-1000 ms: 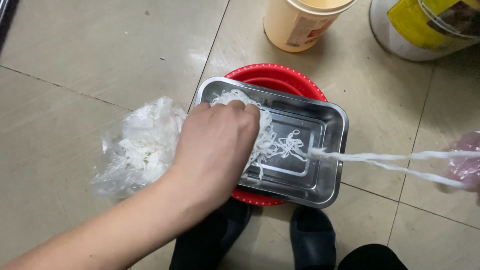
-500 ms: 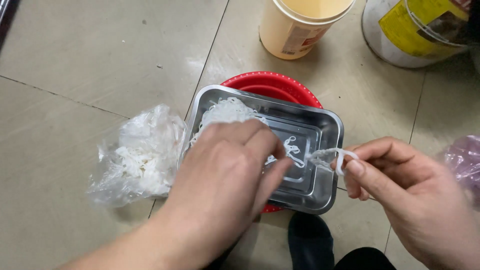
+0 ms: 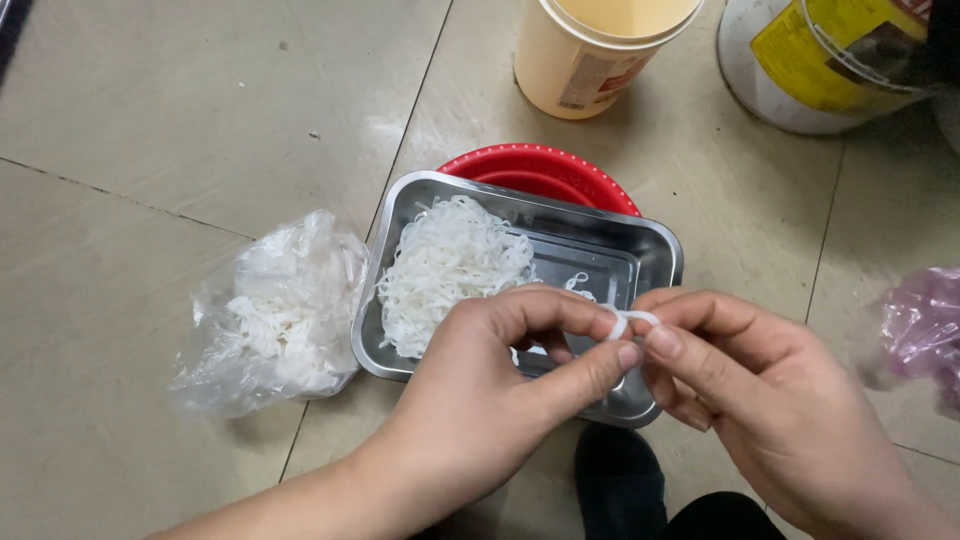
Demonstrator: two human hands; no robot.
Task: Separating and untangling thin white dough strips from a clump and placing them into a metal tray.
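Half of the metal tray's (image 3: 655,250) near edge is hidden behind the hands. One white strand (image 3: 622,320) is pinched between the closed fingertips of the left hand (image 3: 490,400) and right hand (image 3: 770,400), above the tray, right of the noodle heap (image 3: 450,265).

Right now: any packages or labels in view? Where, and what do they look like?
Cream tub: top centre, round, pale label with a red patch.
White bucket: top right, yellow label, wire handle.
Clear plastic bag: left of the steel tray, holds white strands.
Purple bag: right edge, crumpled.
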